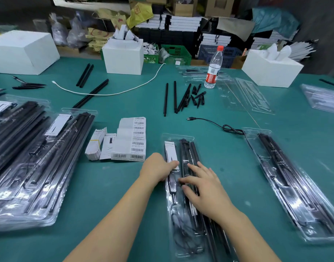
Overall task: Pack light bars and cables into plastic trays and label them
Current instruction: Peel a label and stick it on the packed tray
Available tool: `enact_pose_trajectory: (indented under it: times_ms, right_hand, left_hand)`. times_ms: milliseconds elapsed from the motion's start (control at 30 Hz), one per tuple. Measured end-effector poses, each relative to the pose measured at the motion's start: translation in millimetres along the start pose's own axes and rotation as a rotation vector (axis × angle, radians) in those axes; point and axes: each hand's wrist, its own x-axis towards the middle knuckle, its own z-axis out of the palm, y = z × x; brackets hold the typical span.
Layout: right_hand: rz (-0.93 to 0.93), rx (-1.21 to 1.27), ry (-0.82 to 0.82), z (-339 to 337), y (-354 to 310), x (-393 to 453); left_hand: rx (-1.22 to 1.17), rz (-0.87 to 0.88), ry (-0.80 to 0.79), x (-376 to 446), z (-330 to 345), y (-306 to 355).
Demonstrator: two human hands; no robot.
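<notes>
A clear plastic tray (181, 233) lies lengthwise in front of me, holding black light bars (188, 150) and a white card (171, 150). My left hand (156, 168) grips the tray's left edge, thumb on the card's lower end. Resting flat on the bars is my right hand (204, 190), fingers straight and spread. A second filled tray (294, 186) lies to the right with a black USB cable (219, 124) trailing from it. Barcode label sheets (132, 138) and a bundle of white cards (95, 145) sit left of the tray.
Stacks of filled trays (30, 167) cover the left side. Loose black bars and end caps (183, 97), empty clear trays (245, 95), a water bottle (213, 69), a white cable (124, 91) and three white boxes (122, 55) stand farther back on the green table.
</notes>
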Motion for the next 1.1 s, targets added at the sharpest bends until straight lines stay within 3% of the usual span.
enact_pose_trajectory:
  times_ms: [100, 200, 367, 533, 600, 700, 767, 867, 933, 1000, 1100]
  right_hand:
    - [-0.007, 0.214, -0.022, -2.5, 4.7, -4.9]
    - [-0.003, 0.417, 0.069, -5.8, 4.8, 0.0]
    - [0.295, 0.994, 0.157, -28.0, 12.3, 24.1]
    - [0.425, 1.265, 0.189, -33.8, 23.9, 35.4]
    - [0.463, 1.337, 0.053, -31.0, 28.3, 32.2]
    - [0.381, 1.560, -0.357, -19.3, 23.3, 25.3]
    - [0.352, 1.643, -0.480, -12.8, 19.5, 26.4]
    - [0.365, 1.717, -0.490, -6.9, 18.5, 32.8]
    - [0.375, 1.714, -0.463, -3.6, 21.3, 33.8]
    - [0.387, 1.715, -0.463, -3.1, 22.5, 33.3]
    - [0.395, 1.797, -0.453, -2.1, 22.6, 33.7]
  left_hand:
    - [-0.265, 0.054, 0.075, -8.2, 4.3, -7.1]
    - [-0.537, 0.120, 0.080, -15.8, 8.2, -12.5]
    - [-0.915, 0.118, -0.042, -14.6, 2.3, -18.0]
    - [-1.034, 0.101, -0.060, -11.7, -3.0, -14.8]
    - [-1.074, 0.123, -0.059, -13.4, -6.8, -11.3]
    - [-1.059, 0.148, -0.070, -16.5, -9.4, -9.4]
    - [-1.052, 0.115, -0.063, -15.1, -9.8, -10.3]
    - [-0.977, 0.055, 0.006, -15.2, -6.0, -9.4]
    - [-0.760, 0.065, 0.172, -16.4, -0.9, -8.6]
    - [-0.599, 0.174, 0.311, -19.8, 2.7, -7.1]
    - [-0.445, 0.357, 0.323, -24.3, 2.9, -5.8]
